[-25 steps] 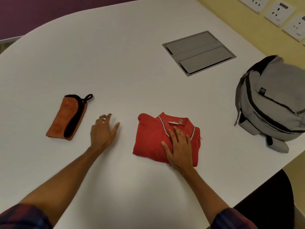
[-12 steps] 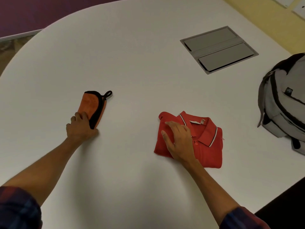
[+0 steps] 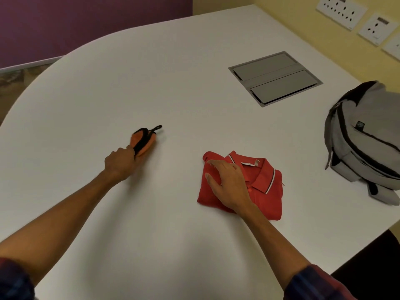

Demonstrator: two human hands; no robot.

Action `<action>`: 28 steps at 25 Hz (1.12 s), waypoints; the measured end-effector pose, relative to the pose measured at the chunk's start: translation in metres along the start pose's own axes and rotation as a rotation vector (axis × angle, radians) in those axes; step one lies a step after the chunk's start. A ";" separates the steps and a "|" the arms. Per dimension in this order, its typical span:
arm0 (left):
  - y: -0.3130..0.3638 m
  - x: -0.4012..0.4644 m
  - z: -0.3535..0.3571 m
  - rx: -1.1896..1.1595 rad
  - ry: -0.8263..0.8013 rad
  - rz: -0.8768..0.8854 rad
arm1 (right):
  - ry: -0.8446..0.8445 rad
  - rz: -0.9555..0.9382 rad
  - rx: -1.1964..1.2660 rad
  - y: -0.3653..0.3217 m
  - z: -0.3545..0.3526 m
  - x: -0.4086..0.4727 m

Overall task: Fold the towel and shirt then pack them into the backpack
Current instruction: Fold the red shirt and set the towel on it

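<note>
A folded orange towel (image 3: 144,141) with black trim and a loop lies left of centre on the white table (image 3: 194,83). My left hand (image 3: 120,163) grips its near end, and that end is lifted and bunched. A folded red polo shirt (image 3: 262,191) lies to the right, collar up. My right hand (image 3: 229,182) rests flat on the shirt's left half, fingers spread. A grey backpack (image 3: 368,144) with black trim lies at the table's right edge, apart from both hands.
A grey metal cable hatch (image 3: 275,77) is set flush into the table beyond the shirt. Wall sockets (image 3: 341,10) line the yellow wall at the upper right. The table's rounded edge curves along the left and a dark chair (image 3: 372,269) sits at the lower right.
My left hand moved from the bare table to the towel and took hold of its near end, bunching it up. My right hand slid toward the shirt's left side.
</note>
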State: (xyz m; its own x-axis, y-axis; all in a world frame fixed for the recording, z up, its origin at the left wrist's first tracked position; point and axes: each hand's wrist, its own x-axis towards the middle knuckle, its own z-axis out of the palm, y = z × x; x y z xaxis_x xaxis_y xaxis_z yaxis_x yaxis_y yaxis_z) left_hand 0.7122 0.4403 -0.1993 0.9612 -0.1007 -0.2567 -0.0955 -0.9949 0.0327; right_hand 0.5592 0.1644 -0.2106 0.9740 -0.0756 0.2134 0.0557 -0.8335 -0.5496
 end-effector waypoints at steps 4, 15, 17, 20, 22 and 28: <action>0.058 -0.018 -0.047 -0.241 -0.035 0.162 | -0.063 -0.027 -0.009 -0.003 -0.030 0.014; 0.212 -0.075 -0.155 -0.398 0.033 0.715 | 0.187 -0.215 -0.376 0.036 -0.152 0.076; 0.226 -0.073 -0.154 -0.315 0.135 0.780 | 0.293 -0.246 -0.464 0.049 -0.167 0.077; 0.231 -0.067 -0.121 -0.124 0.311 0.829 | 0.370 -0.246 -0.510 0.073 -0.166 0.059; 0.224 -0.066 -0.076 -0.076 0.291 0.892 | 0.280 -0.252 -0.526 0.091 -0.142 0.031; 0.181 -0.092 0.075 0.150 -0.162 0.869 | -0.392 -0.046 -0.371 0.124 -0.061 -0.069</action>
State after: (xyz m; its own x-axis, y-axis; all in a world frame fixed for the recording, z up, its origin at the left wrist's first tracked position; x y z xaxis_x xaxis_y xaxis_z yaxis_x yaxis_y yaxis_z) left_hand 0.5874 0.2689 -0.2421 0.4866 -0.8074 -0.3336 -0.8166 -0.5561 0.1550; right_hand 0.4852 0.0325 -0.2439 0.9853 0.1158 -0.1258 0.0877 -0.9738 -0.2096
